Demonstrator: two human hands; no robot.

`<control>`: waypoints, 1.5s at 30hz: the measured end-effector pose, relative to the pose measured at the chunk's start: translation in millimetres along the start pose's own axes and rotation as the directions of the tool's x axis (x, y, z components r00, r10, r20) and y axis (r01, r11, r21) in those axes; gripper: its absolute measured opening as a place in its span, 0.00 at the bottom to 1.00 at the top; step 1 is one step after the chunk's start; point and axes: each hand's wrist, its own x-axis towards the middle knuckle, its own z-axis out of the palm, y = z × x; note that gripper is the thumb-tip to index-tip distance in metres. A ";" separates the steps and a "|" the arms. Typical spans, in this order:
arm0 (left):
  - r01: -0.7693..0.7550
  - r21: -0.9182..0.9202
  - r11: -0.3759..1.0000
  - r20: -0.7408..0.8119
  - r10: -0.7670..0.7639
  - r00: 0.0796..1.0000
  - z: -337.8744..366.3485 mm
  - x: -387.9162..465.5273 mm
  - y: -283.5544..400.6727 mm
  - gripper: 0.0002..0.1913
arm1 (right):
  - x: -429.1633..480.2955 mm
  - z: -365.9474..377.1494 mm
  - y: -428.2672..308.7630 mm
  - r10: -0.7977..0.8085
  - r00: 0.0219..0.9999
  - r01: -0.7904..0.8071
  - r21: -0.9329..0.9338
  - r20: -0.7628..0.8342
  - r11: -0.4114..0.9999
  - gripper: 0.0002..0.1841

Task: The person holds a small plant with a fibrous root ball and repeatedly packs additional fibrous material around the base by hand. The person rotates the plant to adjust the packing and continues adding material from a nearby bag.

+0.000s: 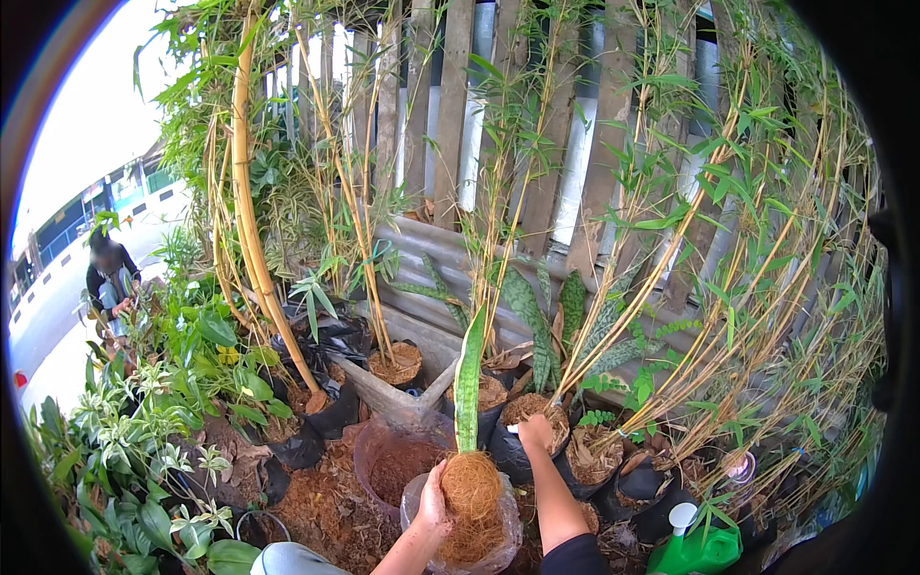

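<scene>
My left hand holds a ball of brown coconut fibre from its left side. One upright snake plant leaf with pale yellow edges rises from the ball. Below it is a clear plastic bag with more loose fibre. My right hand reaches forward to the right, over a black grow bag of fibre, with its fingers curled around a small white thing that I cannot identify. A translucent purplish tub with brown growing medium in it stands just left of the leaf.
Black grow bags with tall yellow bamboo stand ahead, before corrugated sheets and a wooden slat fence. Leafy plants fill the left. A green watering can is at the lower right. A person is at the far left.
</scene>
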 end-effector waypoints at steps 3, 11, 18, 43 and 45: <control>0.004 -0.019 1.000 0.025 -0.004 1.000 -0.5 -0.2 3.0 0.25 | 0.1 -15.5 1.1 -0.292 0.952 0.305 -0.276 0.087 0.911 0.07; -0.010 -0.005 1.000 -0.015 0.010 1.000 -0.6 -0.2 4.1 0.25 | -1.9 -0.6 -1.4 -0.297 0.934 0.351 -0.353 0.198 0.868 0.11; -0.027 -0.029 0.999 0.039 0.028 0.999 -0.4 0.4 4.3 0.24 | -1.3 -10.8 17.4 -0.105 0.968 0.080 0.117 0.227 0.990 0.15; 0.099 -0.112 0.989 0.286 -0.063 0.956 0.1 -2.9 7.8 0.24 | -138.2 -160.9 23.0 -0.180 0.807 -0.167 0.510 0.562 0.844 0.09; 0.121 -0.109 0.987 0.279 -0.087 0.956 -0.6 -2.7 6.3 0.24 | -146.9 -171.1 18.4 -0.207 0.808 -0.139 0.521 0.551 0.842 0.09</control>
